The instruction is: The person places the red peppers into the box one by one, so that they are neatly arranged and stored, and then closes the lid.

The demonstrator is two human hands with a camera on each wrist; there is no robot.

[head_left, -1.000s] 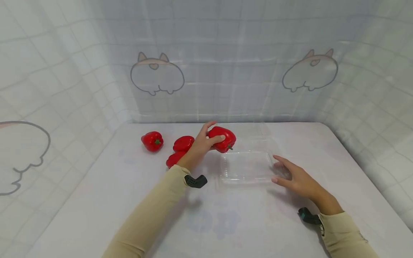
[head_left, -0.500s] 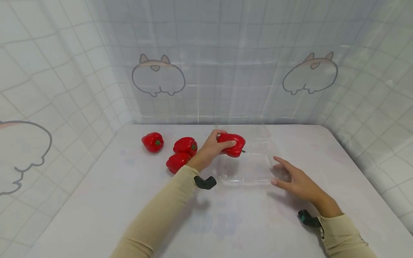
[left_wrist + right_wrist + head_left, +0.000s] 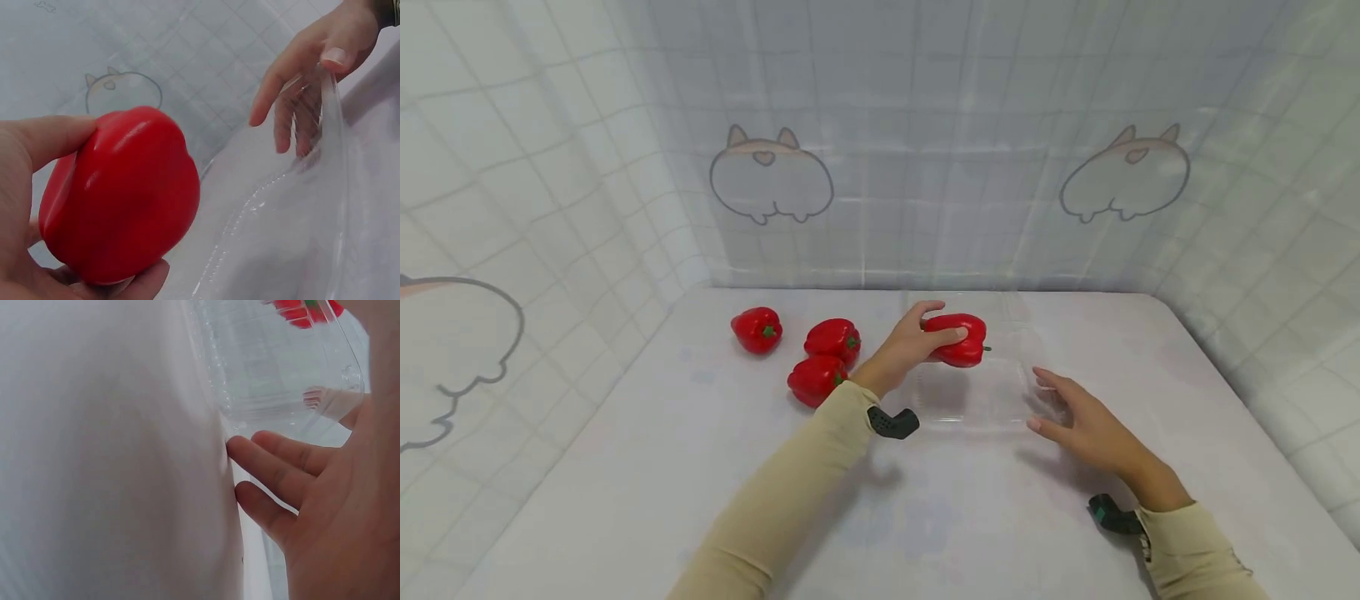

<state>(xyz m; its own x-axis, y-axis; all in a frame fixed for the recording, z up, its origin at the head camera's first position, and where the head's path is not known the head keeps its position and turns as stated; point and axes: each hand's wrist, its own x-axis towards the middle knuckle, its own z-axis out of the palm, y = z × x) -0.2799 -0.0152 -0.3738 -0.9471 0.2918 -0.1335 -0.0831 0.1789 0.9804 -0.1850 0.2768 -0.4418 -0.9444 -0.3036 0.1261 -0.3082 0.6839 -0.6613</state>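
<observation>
A red bell pepper (image 3: 966,354) with a green stem is gripped in my left hand (image 3: 906,346), held over the clear plastic container (image 3: 951,419). The left wrist view shows the thumb on one side of this pepper (image 3: 134,194) and fingers beneath it. My right hand (image 3: 1093,429) is at the container's right side, fingers spread and relaxed. In the left wrist view its thumb is right at the rim, and some fingers show through the clear wall. From the right wrist, the fingertips (image 3: 240,447) appear low beside the container (image 3: 262,381), close to the white tabletop.
Several more bell peppers lie to the left: a front one (image 3: 816,381), another just behind it (image 3: 831,340), and one farther left (image 3: 757,331). The container's clear lid (image 3: 970,302) lies folded back toward the rear wall. Tile-patterned sheets (image 3: 880,167) enclose the white table (image 3: 700,467).
My left hand has carried the bell pepper rightward, from the container's left edge to above it. The two nearer peppers on the left are now less covered. My right hand stays almost still.
</observation>
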